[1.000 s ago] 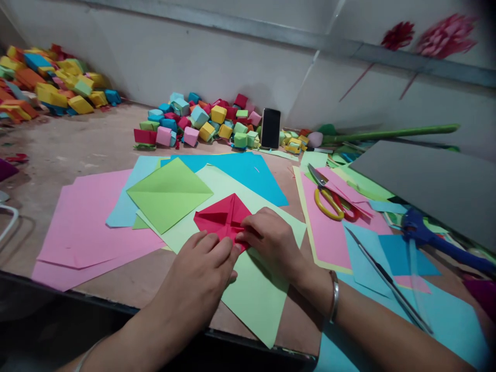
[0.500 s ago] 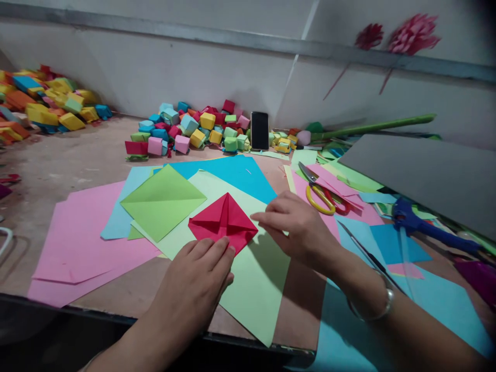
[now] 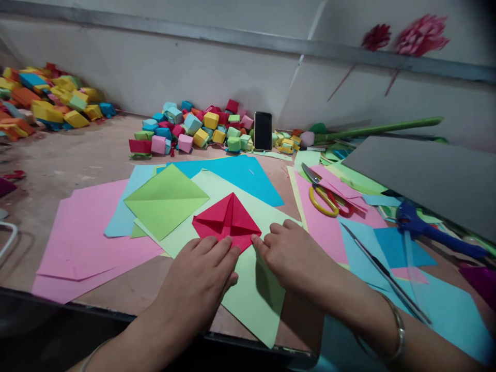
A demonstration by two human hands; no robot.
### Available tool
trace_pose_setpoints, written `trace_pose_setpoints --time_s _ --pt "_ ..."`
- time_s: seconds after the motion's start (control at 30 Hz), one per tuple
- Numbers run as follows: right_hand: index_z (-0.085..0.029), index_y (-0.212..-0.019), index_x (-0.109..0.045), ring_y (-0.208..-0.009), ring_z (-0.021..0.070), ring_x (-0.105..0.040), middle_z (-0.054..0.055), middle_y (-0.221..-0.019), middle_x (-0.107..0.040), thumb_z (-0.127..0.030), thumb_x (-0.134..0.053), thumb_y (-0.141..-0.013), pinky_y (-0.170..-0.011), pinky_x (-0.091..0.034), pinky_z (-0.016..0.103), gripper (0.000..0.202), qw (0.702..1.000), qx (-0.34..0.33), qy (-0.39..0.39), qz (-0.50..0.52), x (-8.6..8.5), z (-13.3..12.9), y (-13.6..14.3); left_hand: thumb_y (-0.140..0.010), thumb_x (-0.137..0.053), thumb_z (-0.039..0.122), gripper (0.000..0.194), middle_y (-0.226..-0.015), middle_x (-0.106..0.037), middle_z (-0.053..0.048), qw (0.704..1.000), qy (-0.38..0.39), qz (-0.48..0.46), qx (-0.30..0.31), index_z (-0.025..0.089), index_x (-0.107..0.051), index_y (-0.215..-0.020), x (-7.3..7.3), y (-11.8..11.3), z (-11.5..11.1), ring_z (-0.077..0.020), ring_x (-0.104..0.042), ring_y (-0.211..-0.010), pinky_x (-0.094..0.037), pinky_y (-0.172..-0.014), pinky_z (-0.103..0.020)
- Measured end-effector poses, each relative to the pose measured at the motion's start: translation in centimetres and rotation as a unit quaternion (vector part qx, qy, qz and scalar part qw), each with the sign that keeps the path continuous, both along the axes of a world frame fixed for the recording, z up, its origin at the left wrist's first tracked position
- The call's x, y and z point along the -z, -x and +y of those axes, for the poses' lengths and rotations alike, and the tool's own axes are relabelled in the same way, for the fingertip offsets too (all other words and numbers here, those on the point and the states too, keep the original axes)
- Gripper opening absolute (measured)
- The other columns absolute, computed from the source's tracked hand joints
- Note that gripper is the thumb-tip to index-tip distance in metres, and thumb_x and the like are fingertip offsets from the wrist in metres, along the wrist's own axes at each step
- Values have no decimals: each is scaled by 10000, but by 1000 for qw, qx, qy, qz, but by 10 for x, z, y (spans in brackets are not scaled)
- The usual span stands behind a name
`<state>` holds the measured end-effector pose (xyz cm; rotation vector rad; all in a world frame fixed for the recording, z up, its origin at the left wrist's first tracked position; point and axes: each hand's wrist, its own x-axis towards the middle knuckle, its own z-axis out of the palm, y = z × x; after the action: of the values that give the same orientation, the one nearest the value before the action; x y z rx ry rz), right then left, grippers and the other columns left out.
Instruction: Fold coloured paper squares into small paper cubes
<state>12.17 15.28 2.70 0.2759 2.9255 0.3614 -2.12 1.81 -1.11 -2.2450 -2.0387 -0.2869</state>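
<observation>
A square of red paper, creased and folded in toward its middle, lies in a diamond position on a pale green sheet. My left hand rests with fingers flat over the red paper's lower edge, hiding its lower left part. Near the right corner, my right hand touches the red paper's edge with the index fingertip. Its other fingers are curled in, and I see nothing between them. To the left lies a light green square with a crease across its middle.
Pink sheets lie left, a blue sheet behind. Folded paper cubes and a phone stand by the wall. On the right are yellow-handled scissors, another cutting tool, a blue glue gun and a grey board.
My right hand has come down and its index fingertip now touches the red paper near the right corner. The left hand stays on the lower edge. The whole view has shifted slightly.
</observation>
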Motion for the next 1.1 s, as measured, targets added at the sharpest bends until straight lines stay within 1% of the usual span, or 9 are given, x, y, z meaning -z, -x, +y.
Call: trace_pose_setpoints --time_s 0.13,0.27,0.37,0.47,0.67,0.73,0.87,0.97,1.1 --pt "-132 -892 -708 -688 218 -547 108 -711 -676 -94 -551 -854 -551 -215 343 165 998 3 -58 14 14 -15 -4 -892 -554 316 440 -1070 -664 -67 998 52 25 -17 202 -516 -1316 -10 -8 9 -248 -568 -855 -435 -692 -388" --pt "-123 -908 -704 -695 248 -538 122 -734 -658 -86 -501 -846 -560 -259 369 216 995 12 -89 43 27 -23 -10 -893 -551 351 478 -1072 -658 -70 996 80 30 -39 195 -496 -1341 -15 -19 14 -251 -553 -875 -421 -703 -387" --pt "-130 -947 -700 -715 250 -543 119 -737 -659 -92 -463 -867 -578 -282 378 254 996 26 -71 38 25 -22 -11 -908 -527 360 435 -1063 -659 -71 994 94 23 -56 190 -529 -1309 -17 -23 14 -257 -551 -900 -416 -709 -383" --pt "-122 -995 -685 -754 250 -556 130 -757 -669 -76 -436 -880 -586 -287 364 278 998 28 -50 7 15 -19 -9 -905 -535 367 436 -1078 -659 -76 992 101 27 -64 197 -533 -1306 -18 -23 13 -257 -558 -905 -412 -704 -376" --pt "-74 -1132 -588 -775 239 -578 121 -828 -674 1 -488 -824 -566 -283 310 333 995 24 59 -82 -7 1 -9 -912 -519 337 380 -1204 -649 -65 992 112 29 -51 218 -569 -1269 -20 -12 5 -272 -585 -966 -425 -706 -403" --pt "-97 -1102 -578 -724 190 -563 92 -822 -657 5 -510 -807 -548 -287 271 319 991 9 123 -60 -11 13 -13 -922 -503 339 379 -1288 -617 -67 993 109 25 -48 222 -569 -1276 -20 -9 1 -280 -587 -1011 -433 -732 -426" --pt "-161 -957 -605 -587 113 -493 25 -751 -620 -71 -474 -873 -495 -273 225 179 970 16 238 -56 -13 28 -18 -931 -487 356 388 -1359 -575 -79 993 102 21 -50 217 -572 -1284 -17 -9 -2 -293 -591 -1054 -443 -760 -446" --pt "-161 -952 -632 -653 151 -524 42 -751 -646 -86 -502 -876 -520 -267 262 169 984 27 173 -37 -10 18 -11 -932 -485 366 408 -1359 -572 -106 994 93 22 -45 187 -570 -1289 -15 -10 -1 -297 -605 -1034 -451 -775 -459" --pt "-139 -1032 -647 -773 222 -551 75 -781 -681 -137 -529 -899 -556 -241 319 178 998 -7 63 8 -2 -9 -3 -935 -479 341 401 -1333 -592 -122 997 66 26 -31 174 -571 -1288 -10 -10 -1 -300 -598 -1072 -414 -900 -523"
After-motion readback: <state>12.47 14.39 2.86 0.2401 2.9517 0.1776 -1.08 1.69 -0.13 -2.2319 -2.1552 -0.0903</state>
